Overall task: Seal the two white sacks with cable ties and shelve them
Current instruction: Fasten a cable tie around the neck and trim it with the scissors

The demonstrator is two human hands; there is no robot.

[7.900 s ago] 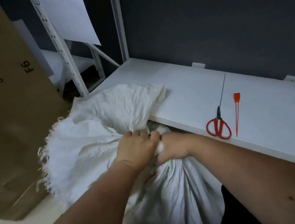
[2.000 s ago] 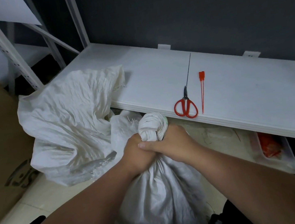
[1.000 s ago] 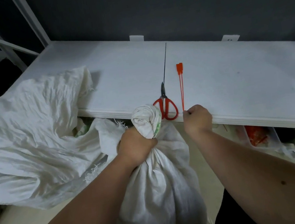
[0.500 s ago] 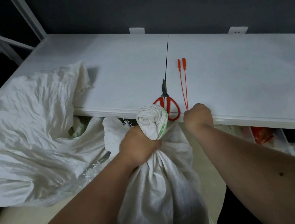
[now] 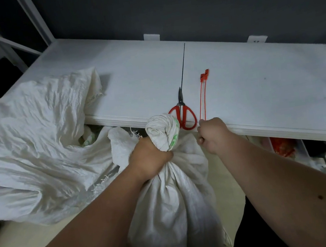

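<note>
My left hand grips the twisted neck of a filled white sack that stands on the floor below me, its bunched top sticking up above my fist. My right hand is at the front edge of the white shelf, fingers curled, pinching the near ends of two red cable ties that lie on the shelf. A second white sack slumps open at the left, partly draped onto the shelf.
Red-handled scissors lie on the shelf just left of the ties, blades pointing away. White rack uprights rise at the back left against a dark wall. Red items and a tray sit under the shelf at right.
My right hand left the sack's neck and moved to the shelf edge, taking hold of the red cable ties. The left hand keeps its grip on the twisted neck.
</note>
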